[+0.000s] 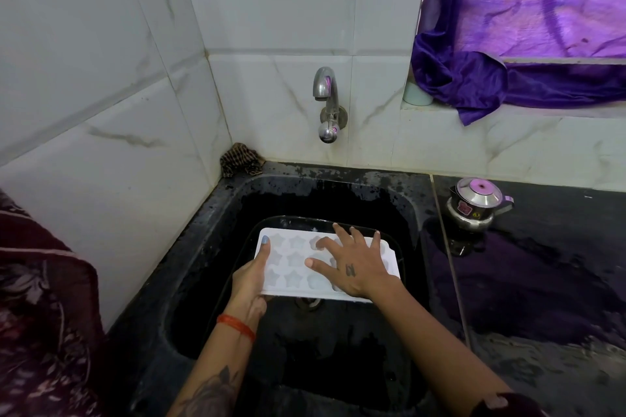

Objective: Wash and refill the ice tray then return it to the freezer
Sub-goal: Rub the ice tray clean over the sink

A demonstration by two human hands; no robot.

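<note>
Over the sink (pixel 216 247): we hold the ice tray (pixel 298 261) level.
Left hand (pixel 250 278): grasping the tray's edge.
Right hand (pixel 355 264): fingers spread flat, rubbing each star mould.
Tap (pixel 326 95): dry; needs opening.

White marble-look wall tiles (pixel 101 78) with grey veining are meeting at a corner behind a black stone sink (pixel 210 213), its rim showing wet patches. A chrome wall tap (pixel 327 101) is projecting from the back wall, with no stream visible. A crumpled striped cloth (pixel 240 159) is sitting in the corner on the rim. To the right, a purple curtain (pixel 508 44) is draping over a window ledge, daylight glowing through it. A small steel kettle (pixel 476 205) is standing on the dark countertop (pixel 542 281).
</note>
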